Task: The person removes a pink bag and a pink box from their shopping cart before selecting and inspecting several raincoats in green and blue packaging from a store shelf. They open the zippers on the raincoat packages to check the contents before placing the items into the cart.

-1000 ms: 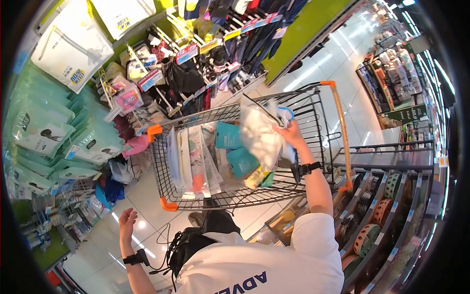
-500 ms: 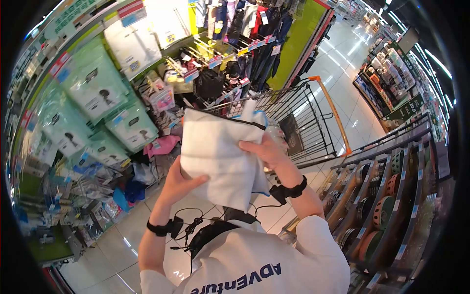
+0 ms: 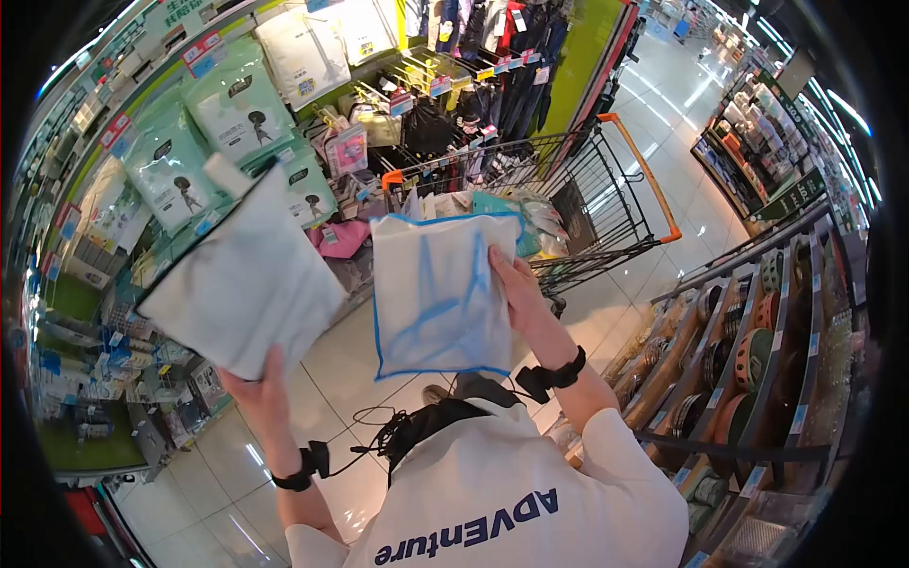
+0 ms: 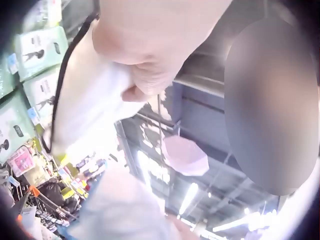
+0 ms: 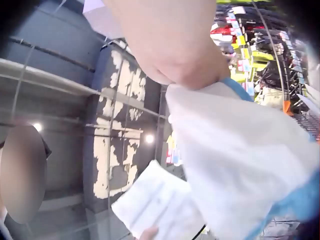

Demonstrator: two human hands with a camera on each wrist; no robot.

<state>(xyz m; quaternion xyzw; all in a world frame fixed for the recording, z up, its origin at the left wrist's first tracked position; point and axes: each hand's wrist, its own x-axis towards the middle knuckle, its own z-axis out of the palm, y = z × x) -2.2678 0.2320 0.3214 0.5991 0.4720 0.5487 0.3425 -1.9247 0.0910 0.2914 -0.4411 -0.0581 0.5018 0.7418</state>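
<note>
My left hand (image 3: 260, 393) grips the lower edge of a white pouch with black trim (image 3: 251, 284), held tilted at the left in the head view. On the right, my right hand (image 3: 521, 292) pinches the side of a whitish pouch with blue edging (image 3: 445, 312), which hangs nearly upright. The two pouches are apart. In the left wrist view, my left hand (image 4: 150, 45) has its thumb against the white pouch (image 4: 90, 100). My right hand (image 5: 175, 50) covers a corner of the blue-edged pouch (image 5: 240, 145) in the right wrist view; the fingertips there are hidden.
A shopping cart (image 3: 606, 204) with packages in it stands beyond the blue-edged pouch. Green packages (image 3: 241, 104) hang on a rack at the left, with clothing (image 3: 483, 28) behind. Shelves of rolled belts (image 3: 748, 360) line the right side; tiled floor (image 3: 336, 417) lies below.
Both hands were on one white pouch half a second ago. Now the left hand holds the black-trimmed pouch out to the left, apart from the blue-edged pouch in the right hand.
</note>
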